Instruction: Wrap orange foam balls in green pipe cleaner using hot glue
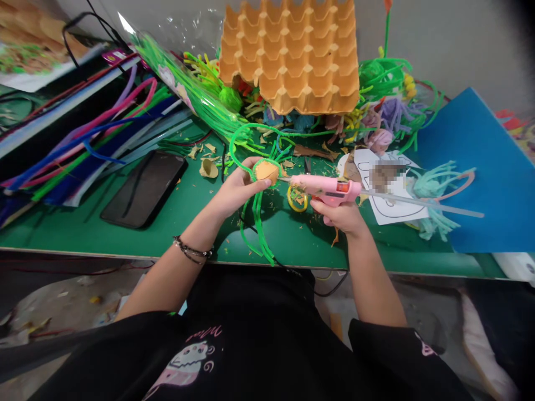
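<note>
Between the thumb and fingers of my left hand is a small tan cardboard piece edged with green pipe cleaner. Long green pipe cleaners hang below it, and one loops up above. My right hand grips a pink hot glue gun by its handle, with a long clear glue stick out of its back. The gun's nozzle points left, at the edge of the cardboard piece; whether it touches cannot be made out. Yellow-handled scissors lie on the green table just under the gun.
A black phone lies left, beside bundles of coloured pipe cleaners. An egg tray stands at the back over yarn-like bundles. A white paper with a drawing and a blue board are on the right. Cardboard scraps litter the table.
</note>
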